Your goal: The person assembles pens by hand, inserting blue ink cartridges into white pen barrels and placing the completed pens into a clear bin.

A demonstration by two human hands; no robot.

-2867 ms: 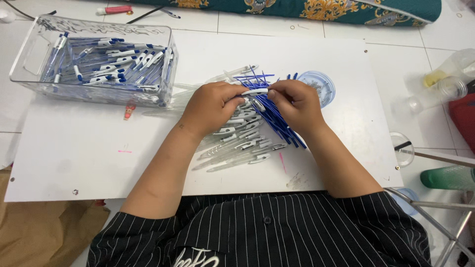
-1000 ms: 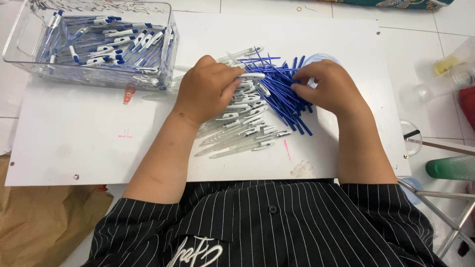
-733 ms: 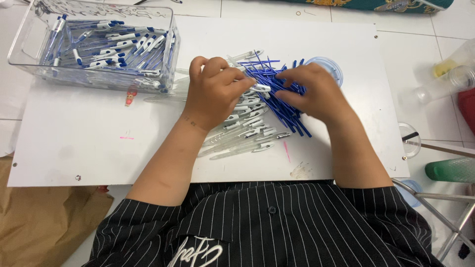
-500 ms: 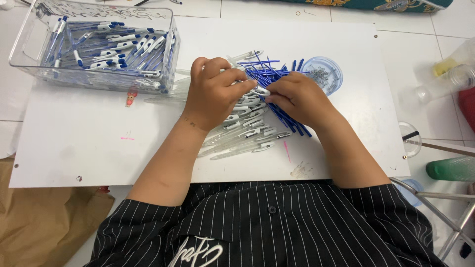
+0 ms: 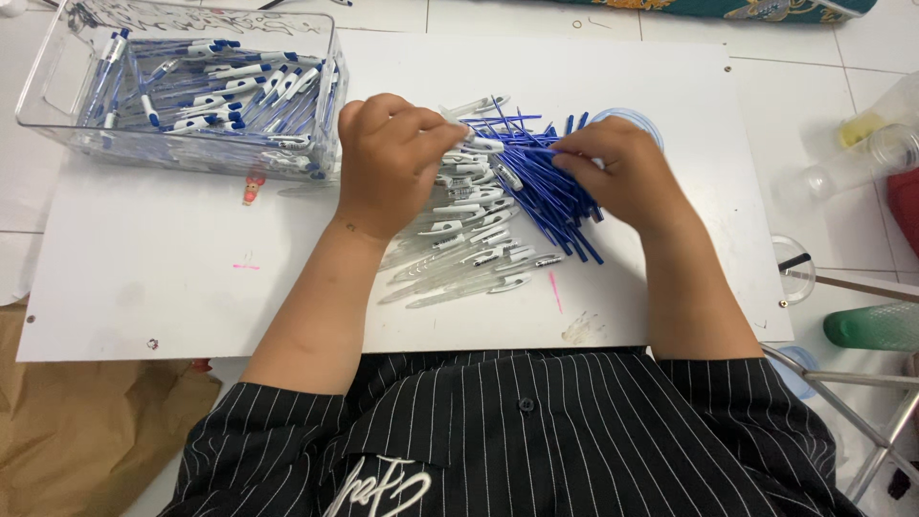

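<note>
A striped black shirt [image 5: 498, 440] fills the near edge, just below the white desk [image 5: 172, 287]. On the desk, nearest the shirt, lies a heap of clear pen tubes [image 5: 459, 263], fanned out side by side. Just past the heap of tubes, the left hand [image 5: 388, 163] is curled, its fingers pinching one clear pen tube [image 5: 474, 142] by its end. The right hand [image 5: 622, 172] is just to the right of the heap, its fingers pressed together on a thin blue ink stick [image 5: 526, 149] — the stick points at the tube in the left hand, and the two seem to meet between the hands. Under the right hand and beside the heap lies a pile of blue ink sticks [image 5: 560, 206], touching the tubes. A small round clear lid [image 5: 637, 123] peeks out just behind the right hand. Far to the left of the heap, at the back of the desk, sits a clear plastic box [image 5: 182, 144] — it holds many finished blue and white pens [image 5: 220, 91].
</note>
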